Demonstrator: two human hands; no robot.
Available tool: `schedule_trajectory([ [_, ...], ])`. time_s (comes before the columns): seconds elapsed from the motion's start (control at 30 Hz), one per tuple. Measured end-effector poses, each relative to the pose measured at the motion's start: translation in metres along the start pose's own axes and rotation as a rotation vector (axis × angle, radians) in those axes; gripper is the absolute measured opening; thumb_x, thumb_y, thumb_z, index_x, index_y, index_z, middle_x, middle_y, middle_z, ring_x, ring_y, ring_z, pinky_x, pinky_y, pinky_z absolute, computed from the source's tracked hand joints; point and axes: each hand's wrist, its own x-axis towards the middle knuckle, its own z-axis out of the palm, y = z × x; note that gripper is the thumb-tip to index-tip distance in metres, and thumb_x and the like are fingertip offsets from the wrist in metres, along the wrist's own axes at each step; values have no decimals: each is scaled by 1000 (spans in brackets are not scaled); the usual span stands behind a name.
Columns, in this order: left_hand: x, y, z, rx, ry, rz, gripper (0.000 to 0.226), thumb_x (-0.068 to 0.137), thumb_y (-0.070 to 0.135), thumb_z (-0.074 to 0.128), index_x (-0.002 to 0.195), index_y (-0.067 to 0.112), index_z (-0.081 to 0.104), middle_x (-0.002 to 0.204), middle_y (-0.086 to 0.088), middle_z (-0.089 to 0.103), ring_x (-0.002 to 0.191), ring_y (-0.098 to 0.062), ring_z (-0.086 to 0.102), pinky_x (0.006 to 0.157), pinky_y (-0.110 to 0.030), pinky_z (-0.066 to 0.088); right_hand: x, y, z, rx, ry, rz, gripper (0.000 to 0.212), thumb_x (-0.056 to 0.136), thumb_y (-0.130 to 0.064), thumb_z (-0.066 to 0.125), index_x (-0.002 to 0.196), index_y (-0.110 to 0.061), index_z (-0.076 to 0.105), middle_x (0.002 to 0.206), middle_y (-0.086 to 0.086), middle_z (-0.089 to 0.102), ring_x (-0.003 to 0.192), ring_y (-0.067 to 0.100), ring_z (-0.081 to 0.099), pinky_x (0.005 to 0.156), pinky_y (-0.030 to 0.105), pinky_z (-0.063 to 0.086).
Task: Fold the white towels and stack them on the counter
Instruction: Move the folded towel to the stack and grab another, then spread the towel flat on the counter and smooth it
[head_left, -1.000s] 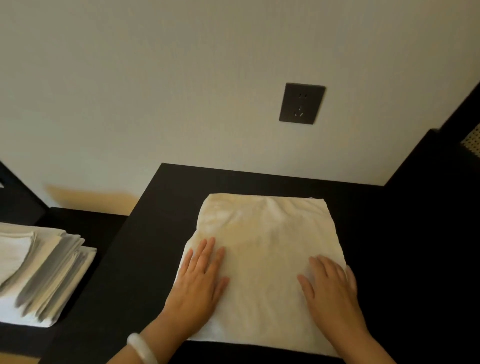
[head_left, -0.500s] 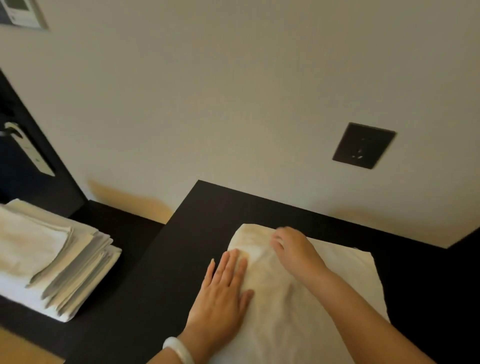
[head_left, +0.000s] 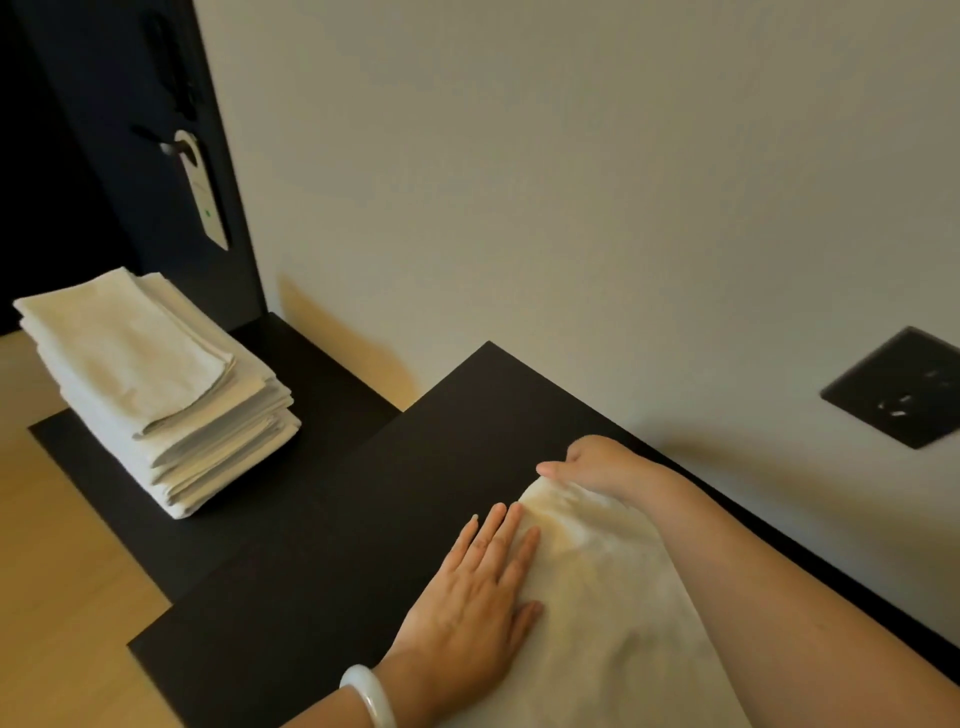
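Observation:
A white towel (head_left: 618, 618) lies partly folded on the black counter (head_left: 332, 561) at the lower right. My left hand (head_left: 480, 597) presses flat on the towel's left edge, fingers straight. My right hand (head_left: 597, 462) reaches across to the towel's far left corner and grips it with curled fingers. A stack of folded white towels (head_left: 150, 384) sits on the lower black surface at the left.
A lower black shelf (head_left: 322, 364) steps down at the left, beside a dark door (head_left: 119, 156) with a hanging tag (head_left: 205, 192). The beige wall stands close behind the counter, with a black socket plate (head_left: 898, 387). Wooden floor shows at the lower left.
My right hand has left the towel's near right side, crossed over to its far left corner and gripped it. The view has swung left, showing the towel stack and door.

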Motion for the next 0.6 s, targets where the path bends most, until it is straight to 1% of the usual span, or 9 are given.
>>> schedule_trajectory([
  [0.03, -1, 0, 4, -27, 1, 0, 63, 103, 58, 14, 157, 27, 3, 162, 1, -13, 149, -20, -14, 121, -49, -7, -1, 1, 0, 26, -32, 23, 48, 90, -59, 58, 66, -26, 33, 74, -10, 38, 66, 6, 40, 57, 18, 30],
  [0.07, -1, 1, 4, -31, 64, -5, 63, 103, 58, 13, 157, 27, 2, 162, 1, -14, 149, -19, -15, 119, -50, -5, 2, 4, 1, 66, -44, 41, 46, 87, -60, 62, 67, -24, 40, 75, -9, 43, 68, 7, 45, 58, 19, 33],
  [0.13, -2, 1, 2, 13, 95, -13, 62, 104, 57, 12, 157, 26, 7, 163, -1, -8, 150, -20, -9, 120, -49, 2, 5, 7, -1, 196, -50, 77, 43, 80, -54, 74, 91, -14, 64, 96, -2, 62, 92, 17, 62, 74, 25, 47],
  [0.17, -3, 0, 5, -2, 57, -25, 62, 104, 56, 13, 157, 24, 9, 164, -3, -6, 150, -21, -7, 121, -49, 4, 4, 7, -3, 286, -57, 111, 48, 77, -48, 79, 104, -10, 68, 106, 1, 67, 101, 23, 65, 84, 31, 51],
  [0.23, -4, -1, 9, 41, 39, -20, 61, 104, 54, 19, 155, 21, 27, 163, -8, 15, 150, -23, 12, 123, -46, 15, 1, 7, -5, 439, -118, 149, 40, 76, -34, 83, 106, -9, 73, 102, 8, 74, 96, 28, 71, 93, 41, 54],
  [0.3, -5, 1, 12, 26, 37, -24, 59, 103, 52, 26, 149, 18, 41, 158, -8, 32, 146, -23, 28, 116, -42, 23, -1, 7, -6, 578, -167, 186, 28, 78, -26, 82, 101, -10, 76, 96, 12, 76, 91, 31, 73, 93, 47, 55],
  [0.47, -6, 2, 7, 68, 90, -26, 58, 102, 51, 31, 151, 22, 37, 159, -8, 31, 146, -24, 28, 112, -41, 18, 6, 17, -5, 985, 30, 176, 12, 89, -15, 69, 101, -11, 70, 103, 14, 72, 90, 28, 68, 80, 36, 54],
  [0.53, -6, 2, 6, 79, 97, -32, 58, 101, 51, 33, 152, 23, 35, 160, -7, 29, 147, -25, 26, 111, -43, 17, 6, 17, -4, 1054, 109, 140, 6, 91, -10, 66, 97, -11, 69, 96, 12, 69, 84, 26, 65, 76, 34, 52],
  [0.6, -5, 2, 8, 72, 79, -41, 59, 101, 52, 33, 152, 22, 35, 160, -7, 27, 147, -26, 25, 112, -46, 17, 6, 15, 2, 1056, 188, 74, 8, 91, -6, 66, 98, -8, 70, 99, 13, 70, 87, 24, 65, 81, 33, 53],
])
